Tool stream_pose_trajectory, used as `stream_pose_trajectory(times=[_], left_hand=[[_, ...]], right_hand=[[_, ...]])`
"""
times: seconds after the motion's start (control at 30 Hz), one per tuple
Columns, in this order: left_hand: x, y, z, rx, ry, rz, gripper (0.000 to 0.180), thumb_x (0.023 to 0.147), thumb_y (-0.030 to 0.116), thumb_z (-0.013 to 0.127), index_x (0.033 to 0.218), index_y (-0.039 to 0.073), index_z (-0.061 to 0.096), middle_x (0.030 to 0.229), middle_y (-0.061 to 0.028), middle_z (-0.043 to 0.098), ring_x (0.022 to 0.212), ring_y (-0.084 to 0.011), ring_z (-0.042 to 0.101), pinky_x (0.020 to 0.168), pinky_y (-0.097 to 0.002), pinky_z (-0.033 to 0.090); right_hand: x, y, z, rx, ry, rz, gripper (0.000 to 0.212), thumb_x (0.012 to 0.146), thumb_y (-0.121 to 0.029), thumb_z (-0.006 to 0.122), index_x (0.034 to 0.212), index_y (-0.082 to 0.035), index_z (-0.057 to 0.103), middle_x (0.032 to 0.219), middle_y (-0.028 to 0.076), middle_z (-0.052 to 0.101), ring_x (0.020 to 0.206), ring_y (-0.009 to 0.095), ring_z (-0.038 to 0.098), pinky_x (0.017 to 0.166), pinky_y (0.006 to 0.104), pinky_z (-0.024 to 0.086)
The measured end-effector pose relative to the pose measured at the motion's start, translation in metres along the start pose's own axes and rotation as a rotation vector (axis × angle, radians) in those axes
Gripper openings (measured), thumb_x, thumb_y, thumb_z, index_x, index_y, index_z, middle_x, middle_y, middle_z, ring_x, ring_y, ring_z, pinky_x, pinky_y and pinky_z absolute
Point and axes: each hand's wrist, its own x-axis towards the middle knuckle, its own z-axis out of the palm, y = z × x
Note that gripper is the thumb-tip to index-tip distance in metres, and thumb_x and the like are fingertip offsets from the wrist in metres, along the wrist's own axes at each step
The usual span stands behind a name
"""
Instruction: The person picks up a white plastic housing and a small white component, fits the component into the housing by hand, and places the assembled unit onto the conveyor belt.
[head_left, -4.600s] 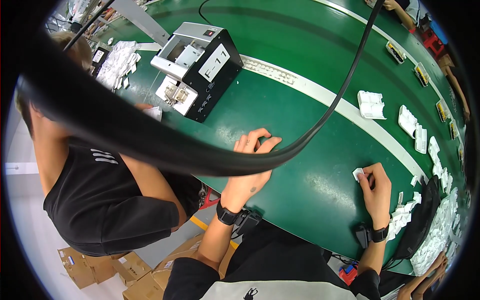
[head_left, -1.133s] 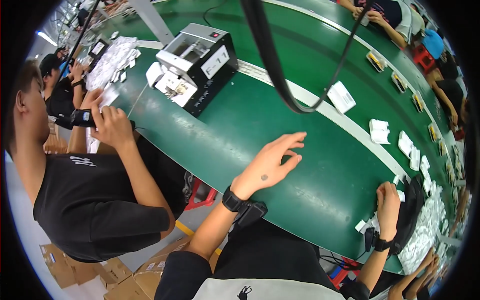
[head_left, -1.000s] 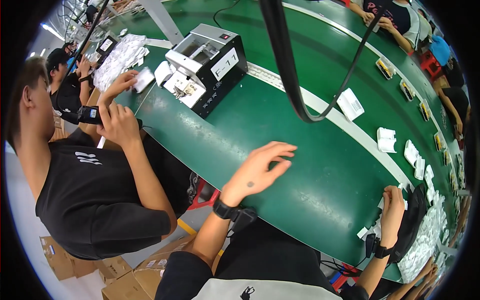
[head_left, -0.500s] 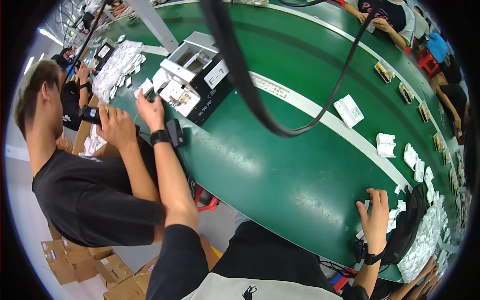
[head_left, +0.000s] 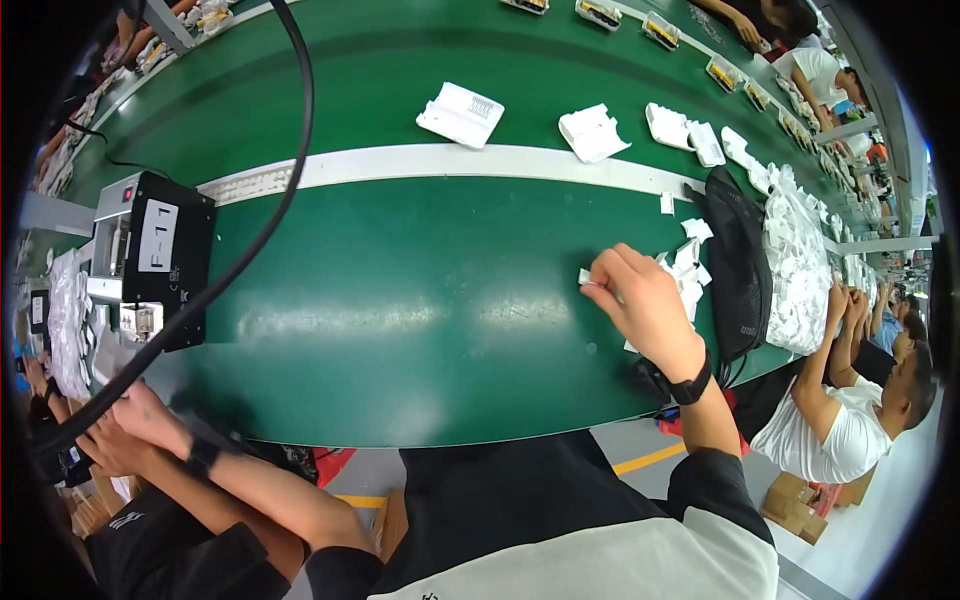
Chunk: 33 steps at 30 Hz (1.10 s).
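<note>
Between its thumb and fingertips, my right hand (head_left: 640, 305) pinches a small white piece (head_left: 585, 277) just above the green table (head_left: 400, 270). Loose white plastic pieces (head_left: 687, 278) lie beside that hand. My left hand (head_left: 148, 412) is at the far left, in front of a black and silver benchtop machine (head_left: 165, 265). Blur and a black cable (head_left: 272, 225) crossing the view hide its fingers. A blurred whitish shape (head_left: 108, 358) shows just beyond it; whether I hold that cannot be told. A co-worker's hand (head_left: 112, 445) is close against my left hand.
White plastic housings (head_left: 462, 115) lie beyond a pale divider strip (head_left: 450, 160). A black bag (head_left: 738, 265) and a heap of white parts in clear plastic (head_left: 795, 265) stand on the right. People work at both sides; cardboard boxes (head_left: 793, 505) sit on the floor.
The view has swung to the right. My right hand, earlier open with fingers apart beside the white pieces, now pinches one. My left hand has drawn back from the machine's front.
</note>
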Motion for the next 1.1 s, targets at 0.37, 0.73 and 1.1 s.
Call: stream_pose_trajectory(times=[0.37, 0.73, 1.1], left_hand=[[0.013, 0.15, -0.193, -1.09, -1.134, -1.07, 0.025, 0.11, 0.022, 0.07, 0.11, -0.002, 0.074, 0.086, -0.0024, 0.071, 0.069, -0.0093, 0.061, 0.064, -0.0266, 0.046], [0.051, 0.218, -0.195, -0.896, -1.648, -0.273, 0.023, 0.102, 0.026, 0.078, 0.103, 0.004, 0.075, 0.078, -0.0086, 0.073, 0.068, -0.0328, 0.072, 0.069, -0.0462, 0.055], [0.017, 0.256, -0.17, -1.327, -0.956, 0.037, 0.01, 0.088, 0.01, 0.083, 0.097, 0.011, 0.077, 0.097, 0.0006, 0.069, 0.087, -0.0248, 0.064, 0.082, -0.0402, 0.047]], right_hand=[[0.002, -0.01, 0.014, 0.211, 0.038, 0.007, 0.026, 0.093, -0.011, 0.085, 0.112, -0.004, 0.07, 0.101, 0.01, 0.064, 0.085, 0.026, 0.067, 0.075, 0.0385, 0.054], [-0.006, -0.03, 0.022, 0.247, -0.051, -0.071, 0.009, 0.098, -0.002, 0.076, 0.105, -0.001, 0.072, 0.103, 0.013, 0.066, 0.09, 0.034, 0.07, 0.079, 0.042, 0.056], [0.013, -0.101, 0.036, 0.254, -0.066, -0.403, 0.022, 0.086, 0.0, 0.079, 0.105, -0.008, 0.072, 0.103, 0.006, 0.065, 0.093, 0.028, 0.066, 0.078, 0.0413, 0.057]])
